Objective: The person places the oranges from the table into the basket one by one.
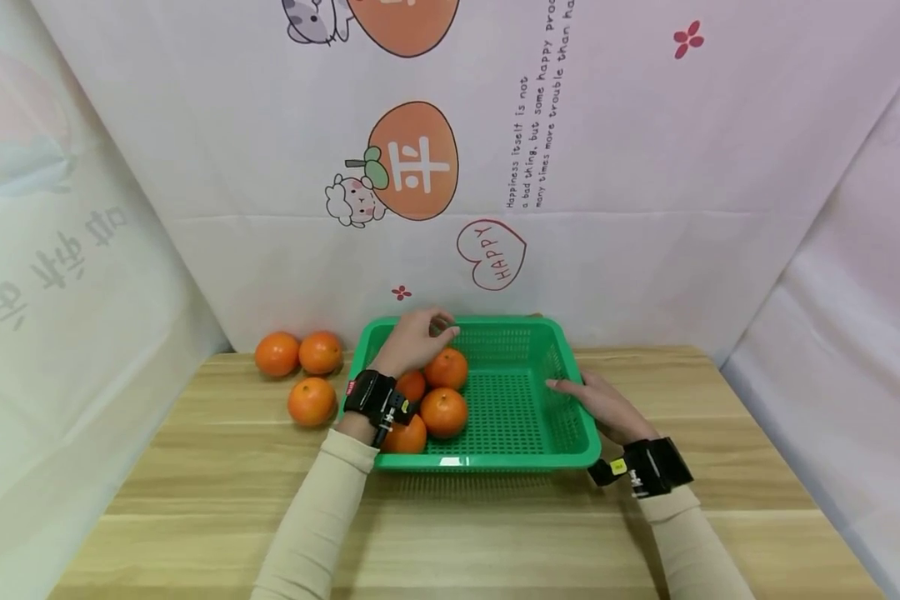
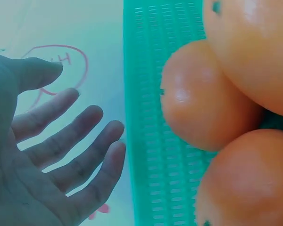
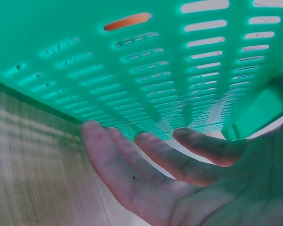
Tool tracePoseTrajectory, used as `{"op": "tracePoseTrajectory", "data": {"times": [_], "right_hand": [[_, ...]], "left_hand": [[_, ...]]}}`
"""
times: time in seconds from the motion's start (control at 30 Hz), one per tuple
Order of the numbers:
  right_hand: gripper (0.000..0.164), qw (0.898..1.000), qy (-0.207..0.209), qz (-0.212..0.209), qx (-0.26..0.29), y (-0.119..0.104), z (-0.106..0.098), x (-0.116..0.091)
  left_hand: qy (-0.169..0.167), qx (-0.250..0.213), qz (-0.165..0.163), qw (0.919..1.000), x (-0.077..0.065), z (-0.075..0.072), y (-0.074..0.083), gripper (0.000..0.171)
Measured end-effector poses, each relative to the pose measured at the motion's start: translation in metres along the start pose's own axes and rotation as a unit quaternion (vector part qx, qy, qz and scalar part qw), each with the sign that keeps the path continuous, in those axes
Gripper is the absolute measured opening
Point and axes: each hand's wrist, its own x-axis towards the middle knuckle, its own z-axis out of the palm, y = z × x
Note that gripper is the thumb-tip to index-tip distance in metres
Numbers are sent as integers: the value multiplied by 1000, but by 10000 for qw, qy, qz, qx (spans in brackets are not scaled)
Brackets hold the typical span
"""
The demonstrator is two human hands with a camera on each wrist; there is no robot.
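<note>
A green plastic basket (image 1: 498, 408) with slotted walls stands on the wooden table, several oranges (image 1: 444, 412) gathered in its left half. Over its far left part hovers my left hand (image 1: 412, 340), fingers loosely bent and nothing in them. The left wrist view shows this hand (image 2: 61, 160) with fingers spread, near the basket's rim and the oranges (image 2: 207, 94). My right hand (image 1: 607, 406) holds the basket's right side, thumb over the rim and inside. In the right wrist view its other fingers (image 3: 155, 150) lie under and along the slotted outer wall.
Outside the basket, on the table's left, lie three more oranges (image 1: 312, 402). A printed white cloth (image 1: 607, 267) hangs close behind the basket, and white cloth also flanks the table (image 1: 487, 542) on both sides. A sliver of orange shows behind the basket's far rim.
</note>
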Motion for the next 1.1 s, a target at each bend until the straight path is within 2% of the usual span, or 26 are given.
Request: {"op": "tracePoseTrajectory", "data": {"times": [0.2, 0.4, 0.7, 0.97, 1.1], "right_hand": [[74, 10000, 28, 70, 55, 0, -1, 0], [76, 10000, 21, 19, 42, -1, -1, -1], [76, 10000, 15, 23, 51, -1, -1, 1], [75, 10000, -15, 27, 59, 1, -1, 2], [74, 9999, 11, 62, 88, 2, -1, 3]], "left_hand": [[-252, 93, 295, 9992, -6, -11, 13, 40], [-85, 599, 552, 9966, -16, -27, 21, 40], [-133, 790, 737, 9941, -36, -54, 9, 41], [10, 645, 598, 9961, -52, -69, -3, 43], [252, 508, 320, 9979, -64, -84, -9, 46]]}}
